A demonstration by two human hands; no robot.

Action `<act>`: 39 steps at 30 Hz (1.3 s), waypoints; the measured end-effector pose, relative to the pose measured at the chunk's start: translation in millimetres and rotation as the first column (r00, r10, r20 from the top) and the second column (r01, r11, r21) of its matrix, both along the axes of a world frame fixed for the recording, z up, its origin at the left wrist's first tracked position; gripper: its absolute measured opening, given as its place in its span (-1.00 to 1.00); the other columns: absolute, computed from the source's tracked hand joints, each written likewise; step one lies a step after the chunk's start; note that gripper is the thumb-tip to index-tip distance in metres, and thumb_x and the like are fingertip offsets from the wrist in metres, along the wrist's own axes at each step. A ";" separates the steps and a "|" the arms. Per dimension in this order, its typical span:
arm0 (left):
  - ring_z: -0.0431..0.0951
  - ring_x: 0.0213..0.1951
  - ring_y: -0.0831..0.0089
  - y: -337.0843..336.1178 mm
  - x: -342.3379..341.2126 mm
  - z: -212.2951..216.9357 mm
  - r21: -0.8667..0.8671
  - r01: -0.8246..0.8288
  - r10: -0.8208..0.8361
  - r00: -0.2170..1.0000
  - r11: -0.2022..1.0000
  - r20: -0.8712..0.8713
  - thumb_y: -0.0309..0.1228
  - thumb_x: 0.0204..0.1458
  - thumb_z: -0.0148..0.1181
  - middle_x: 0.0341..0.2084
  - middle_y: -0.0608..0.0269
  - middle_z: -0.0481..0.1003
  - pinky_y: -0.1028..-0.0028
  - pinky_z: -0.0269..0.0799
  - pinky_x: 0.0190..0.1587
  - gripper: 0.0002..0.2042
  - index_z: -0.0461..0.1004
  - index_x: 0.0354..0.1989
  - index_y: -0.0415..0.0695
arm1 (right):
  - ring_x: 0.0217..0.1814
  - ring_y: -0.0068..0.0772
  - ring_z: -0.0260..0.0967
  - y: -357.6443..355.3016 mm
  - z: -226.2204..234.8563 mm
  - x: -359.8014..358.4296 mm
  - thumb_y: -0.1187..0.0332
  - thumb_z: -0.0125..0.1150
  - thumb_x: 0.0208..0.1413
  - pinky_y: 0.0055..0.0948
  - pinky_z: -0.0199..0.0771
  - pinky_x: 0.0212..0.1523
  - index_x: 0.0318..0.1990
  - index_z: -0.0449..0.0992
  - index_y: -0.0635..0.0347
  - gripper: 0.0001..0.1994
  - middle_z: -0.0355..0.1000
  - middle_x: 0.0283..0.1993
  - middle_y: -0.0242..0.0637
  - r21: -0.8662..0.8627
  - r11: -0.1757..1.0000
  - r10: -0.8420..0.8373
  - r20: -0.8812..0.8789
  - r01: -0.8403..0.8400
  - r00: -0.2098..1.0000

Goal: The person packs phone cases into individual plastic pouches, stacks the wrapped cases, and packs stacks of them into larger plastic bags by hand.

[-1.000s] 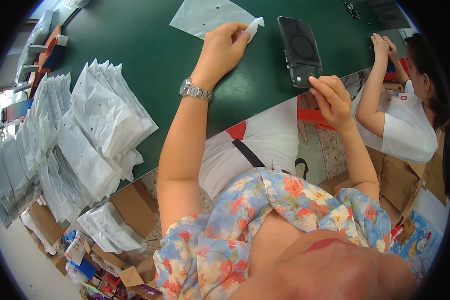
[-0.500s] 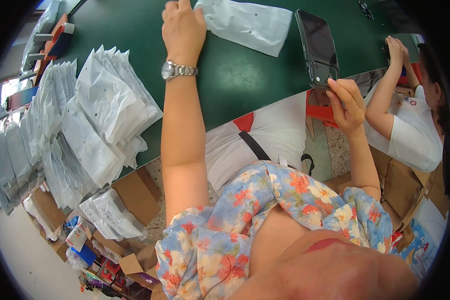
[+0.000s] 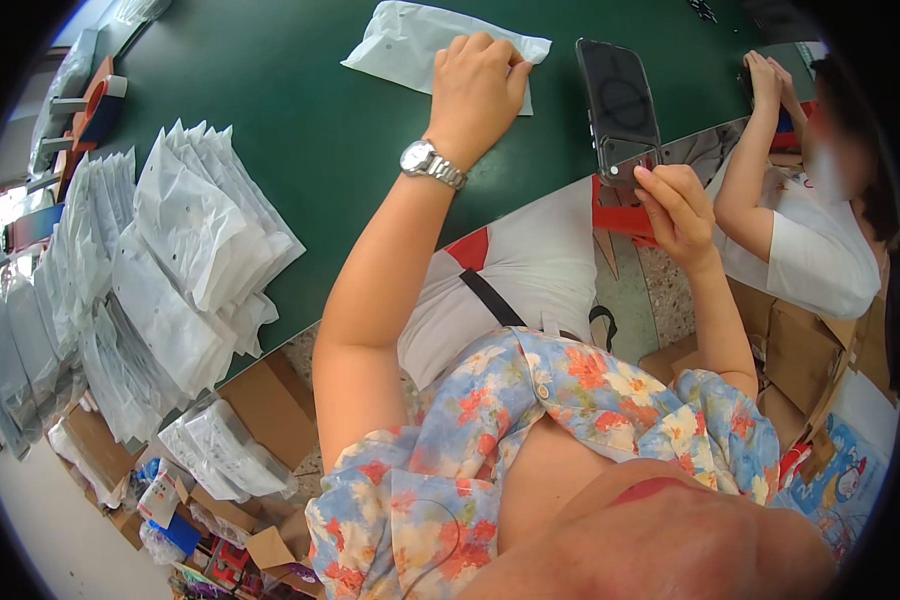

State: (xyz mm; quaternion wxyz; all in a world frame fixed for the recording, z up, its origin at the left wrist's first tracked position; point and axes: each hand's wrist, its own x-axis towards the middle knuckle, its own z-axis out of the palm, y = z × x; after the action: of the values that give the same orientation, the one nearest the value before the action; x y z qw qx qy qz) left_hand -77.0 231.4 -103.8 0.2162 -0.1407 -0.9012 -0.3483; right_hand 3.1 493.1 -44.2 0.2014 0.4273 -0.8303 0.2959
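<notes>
In my right hand (image 3: 680, 205) I hold a black phone case (image 3: 620, 100) by its near end, pinched between thumb and fingers. The case is tilted up over the table edge, with a ring shape showing on its dark panel. My left hand (image 3: 480, 95), with a watch (image 3: 432, 163) on the wrist, lies over a flat white plastic bag (image 3: 405, 45) on the green table. Its fingers are bent and closed at the bag's right end, where they cover part of the bag.
Piles of similar white bags (image 3: 205, 220) overlap the table's (image 3: 310, 120) left side. A tape dispenser (image 3: 100, 105) stands at the far left. To the right, a co-worker in a white shirt (image 3: 815, 250) sits at the table. Cardboard boxes (image 3: 265, 400) stand below on the floor.
My left hand has moved right, from the bag's left end to its right end. My right hand still holds the phone case, and the head view has shifted slightly.
</notes>
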 end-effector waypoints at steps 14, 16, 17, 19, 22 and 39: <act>0.43 -0.31 0.31 0.8 9.4 10.8 -0.066 0.071 -0.071 0.997 0.995 -0.001 -0.26 0.01 0.23 -0.47 0.32 0.47 0.32 0.23 -0.11 -0.83 0.56 -0.41 -0.10 | -0.34 -0.26 0.34 5.3 5.1 0.7 0.64 0.31 -0.31 -0.39 0.42 -0.40 -0.06 0.53 0.26 -0.51 0.36 -0.28 -0.28 0.191 0.979 0.079 -0.048 -0.068 0.996; 0.42 -0.28 0.30 -0.6 6.9 8.7 -0.063 0.071 -0.070 0.997 0.995 0.018 -0.26 0.02 0.23 -0.46 0.32 0.46 0.31 0.23 -0.12 -0.82 0.55 -0.42 -0.10 | -0.34 -0.26 0.33 6.0 4.2 2.8 0.63 0.31 -0.35 -0.39 0.42 -0.39 -0.05 0.53 0.26 -0.48 0.36 -0.27 -0.29 0.191 0.980 0.072 -0.043 -0.063 0.996; 0.42 -0.28 0.30 -1.3 6.2 7.9 -0.060 0.074 -0.073 0.997 0.995 0.017 -0.26 0.02 0.23 -0.46 0.32 0.46 0.31 0.23 -0.12 -0.82 0.55 -0.42 -0.10 | -0.34 -0.26 0.33 5.7 4.9 3.1 0.63 0.31 -0.35 -0.39 0.42 -0.39 -0.05 0.53 0.26 -0.48 0.36 -0.27 -0.29 0.194 0.979 0.070 -0.043 -0.060 0.997; 0.42 -0.28 0.29 -2.4 5.2 6.7 0.001 0.074 -0.074 0.997 0.997 0.020 -0.28 0.04 0.21 -0.46 0.31 0.46 0.32 0.23 -0.10 -0.84 0.57 -0.40 -0.10 | -0.35 -0.27 0.33 4.2 6.0 2.9 0.62 0.32 -0.34 -0.40 0.42 -0.38 -0.05 0.53 0.25 -0.49 0.36 -0.26 -0.29 0.219 0.972 0.095 -0.056 -0.081 0.994; 0.42 -0.33 0.28 -2.2 4.6 5.9 0.043 0.070 -0.070 0.998 0.997 -0.008 -0.31 0.04 0.19 -0.50 0.30 0.47 0.30 0.25 -0.14 -0.84 0.58 -0.41 -0.12 | -0.35 -0.27 0.33 3.6 6.3 2.7 0.61 0.32 -0.34 -0.39 0.43 -0.37 -0.04 0.53 0.24 -0.48 0.36 -0.26 -0.30 0.228 0.968 0.121 -0.053 -0.105 0.991; 0.44 -0.39 0.39 -12.7 3.9 16.5 0.082 0.223 -0.214 0.971 0.971 -0.110 -0.37 0.01 0.23 -0.46 0.35 0.50 0.41 0.29 -0.20 -0.91 0.58 -0.41 -0.10 | -0.37 -0.29 0.36 -19.1 4.5 -13.7 0.61 0.31 -0.21 -0.40 0.44 -0.37 -0.05 0.52 0.24 -0.56 0.41 -0.27 -0.30 0.173 0.926 0.318 0.116 -0.334 0.941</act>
State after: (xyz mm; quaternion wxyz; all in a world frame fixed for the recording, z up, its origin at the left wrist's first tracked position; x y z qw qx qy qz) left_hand -73.1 218.7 -87.4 0.2280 -0.2461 -0.8508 -0.4045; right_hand -10.6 474.0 -39.7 0.0719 0.5635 -0.7799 0.2626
